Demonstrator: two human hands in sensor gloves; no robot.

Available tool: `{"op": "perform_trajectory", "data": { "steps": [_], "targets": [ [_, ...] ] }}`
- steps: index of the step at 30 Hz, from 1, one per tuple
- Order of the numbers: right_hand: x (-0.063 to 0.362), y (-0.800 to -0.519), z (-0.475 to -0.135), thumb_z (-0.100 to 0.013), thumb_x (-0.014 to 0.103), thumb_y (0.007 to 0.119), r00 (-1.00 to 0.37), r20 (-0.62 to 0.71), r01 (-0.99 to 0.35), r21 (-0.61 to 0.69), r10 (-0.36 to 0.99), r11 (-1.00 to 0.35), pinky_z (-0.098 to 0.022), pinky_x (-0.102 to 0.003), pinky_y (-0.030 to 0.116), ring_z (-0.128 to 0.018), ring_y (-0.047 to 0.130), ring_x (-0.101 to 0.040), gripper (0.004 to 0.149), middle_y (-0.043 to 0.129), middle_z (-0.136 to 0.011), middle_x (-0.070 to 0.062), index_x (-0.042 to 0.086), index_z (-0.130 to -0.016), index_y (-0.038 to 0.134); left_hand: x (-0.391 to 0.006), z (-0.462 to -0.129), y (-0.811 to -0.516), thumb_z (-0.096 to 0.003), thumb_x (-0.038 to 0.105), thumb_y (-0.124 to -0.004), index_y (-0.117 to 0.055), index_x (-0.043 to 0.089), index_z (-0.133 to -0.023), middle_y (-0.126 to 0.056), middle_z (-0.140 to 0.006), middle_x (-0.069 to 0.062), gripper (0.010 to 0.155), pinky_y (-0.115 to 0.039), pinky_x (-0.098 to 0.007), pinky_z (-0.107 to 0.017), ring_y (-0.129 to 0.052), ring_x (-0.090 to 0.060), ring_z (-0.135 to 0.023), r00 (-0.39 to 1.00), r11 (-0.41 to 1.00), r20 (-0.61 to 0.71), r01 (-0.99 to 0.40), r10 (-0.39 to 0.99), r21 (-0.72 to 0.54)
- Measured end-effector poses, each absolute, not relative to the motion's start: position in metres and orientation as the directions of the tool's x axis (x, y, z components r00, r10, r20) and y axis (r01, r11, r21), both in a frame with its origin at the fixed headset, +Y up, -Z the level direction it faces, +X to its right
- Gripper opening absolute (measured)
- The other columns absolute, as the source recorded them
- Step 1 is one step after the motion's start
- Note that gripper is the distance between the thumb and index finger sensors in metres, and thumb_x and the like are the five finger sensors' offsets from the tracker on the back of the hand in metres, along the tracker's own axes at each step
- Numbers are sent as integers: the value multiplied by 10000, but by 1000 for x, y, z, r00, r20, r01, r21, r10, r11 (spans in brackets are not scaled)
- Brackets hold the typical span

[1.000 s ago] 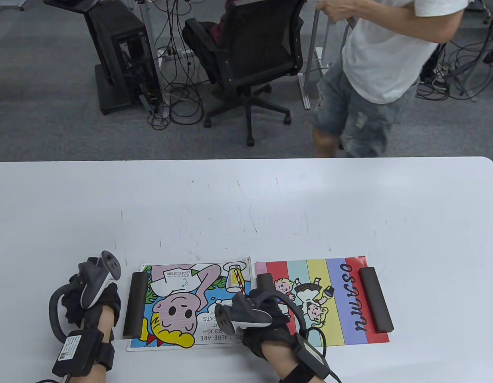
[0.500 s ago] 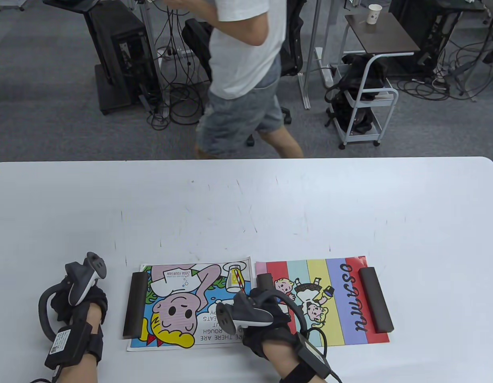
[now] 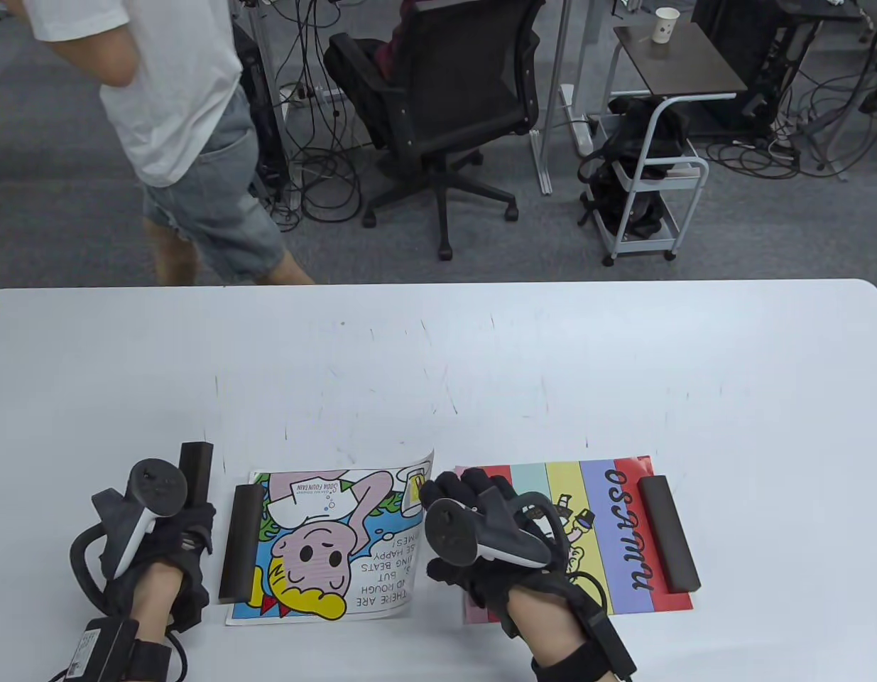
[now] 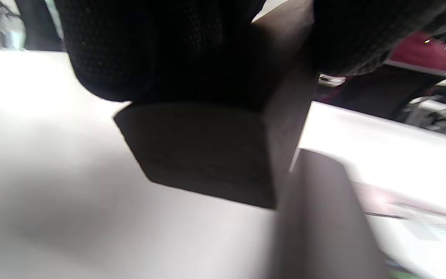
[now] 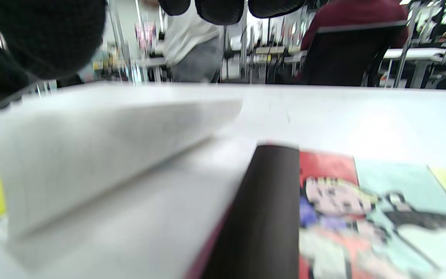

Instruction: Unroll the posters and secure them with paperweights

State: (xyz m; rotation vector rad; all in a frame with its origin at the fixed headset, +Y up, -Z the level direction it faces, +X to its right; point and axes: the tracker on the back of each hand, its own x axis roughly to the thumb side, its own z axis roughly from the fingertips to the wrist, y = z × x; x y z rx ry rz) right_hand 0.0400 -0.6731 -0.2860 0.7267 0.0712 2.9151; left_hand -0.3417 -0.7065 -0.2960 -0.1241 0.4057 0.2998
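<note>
Fourth weight in my left hand; cartoon poster's right edge loose and curling.

My left hand (image 3: 161, 536) grips a dark paperweight (image 3: 194, 463), fingers clamped around it, just left of the cartoon poster (image 3: 331, 547). That poster is held only by the bar on its left edge (image 3: 241, 543); its right edge lifts off the table (image 3: 438, 341). My right hand (image 3: 495, 540) hovers over the seam, above the striped poster (image 3: 608, 533), fingers spread apart, gripping nothing. Striped poster carries one bar at its left edge (image 5: 261, 217) and one at its right (image 3: 669, 534). Risk, as I judge it: the free edge rolls back before the weight lands, or the carried bar knocks the left bar and shifts the sheet.
</note>
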Motion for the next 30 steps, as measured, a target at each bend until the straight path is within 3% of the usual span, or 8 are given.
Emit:
{"op": "perform_trajectory", "data": {
  "steps": [4, 10, 15, 30],
  "targets": [
    [62, -667, -282, -348, 640, 782, -825, 472, -347, 11, 311, -938, -728, -611, 476, -1018, 509, -435, 898, 435, -1139, -92, 236, -1030, 361, -303, -292, -700, -399, 528, -841, -756, 64, -908, -922, -763, -154, 695, -941, -350, -367, -1085, -237, -567, 877, 905, -302, -416, 373, -91],
    [87, -688, -283, -355, 654, 769, -714, 443, -582, 54, 542, -811, -717, -594, 518, -1000, 548, -431, 895, 474, -1126, -101, 217, -1028, 373, -243, -293, -710, -401, 543, -840, -776, 44, -887, -941, -728, -156, 699, -963, -322, -326, -1111, -222, -520, 835, 801, -199, -550, 514, -237],
    [97, -695, -281, -343, 652, 726, -704, 417, -601, 82, 575, -795, -719, -595, 502, -1003, 526, -431, 890, 464, -1122, -101, 211, -1025, 363, -202, -300, -716, -407, 550, -834, -784, 35, -876, -951, -711, -157, 698, -977, -307, -303, -1126, -211, -501, 830, 766, -158, -555, 535, -325],
    [98, -697, -279, -341, 650, 725, -730, 394, -580, 74, 558, -811, -722, -606, 472, -1007, 494, -437, 905, 445, -1122, -107, 200, -1024, 339, -121, -310, -736, -412, 567, -826, -806, 14, -847, -970, -663, -161, 704, -996, -277, -251, -1154, -189, -439, 944, 832, -123, -327, 305, -449]
  ]
}}
